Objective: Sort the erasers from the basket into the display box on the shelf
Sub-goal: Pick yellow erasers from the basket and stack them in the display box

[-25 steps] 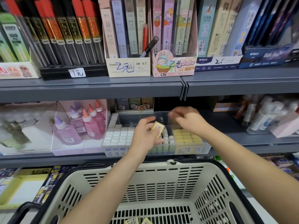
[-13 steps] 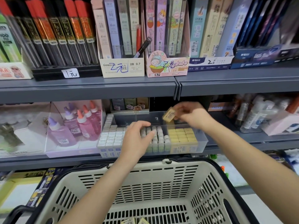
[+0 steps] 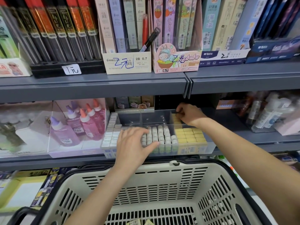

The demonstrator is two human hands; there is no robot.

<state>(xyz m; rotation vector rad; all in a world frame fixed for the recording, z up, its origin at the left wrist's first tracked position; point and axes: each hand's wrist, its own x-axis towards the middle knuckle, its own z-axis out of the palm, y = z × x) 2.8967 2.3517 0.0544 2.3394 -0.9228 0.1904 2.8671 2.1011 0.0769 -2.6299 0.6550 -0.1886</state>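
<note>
The beige slotted plastic basket (image 3: 146, 181) sits just below the clear compartmented plastic display box (image 3: 133, 117). The left hand (image 3: 133, 146) lies flat on the box's white eraser rows (image 3: 160, 135), grip open. The right hand (image 3: 190, 114) curls into the box's rear right compartment; I cannot tell what its grip holds. Well below the box, in the basket, small wrapped yellow erasers (image 3: 134, 222) look light and firm: pinch their long sides.

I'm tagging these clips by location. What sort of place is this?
Most likely a stationery shop aisle: grey shelving carries a handwritten price tag, retail boxes of 2B 0.7 pencil leads and a display box of erasers, with a shopping basket in front.
</note>
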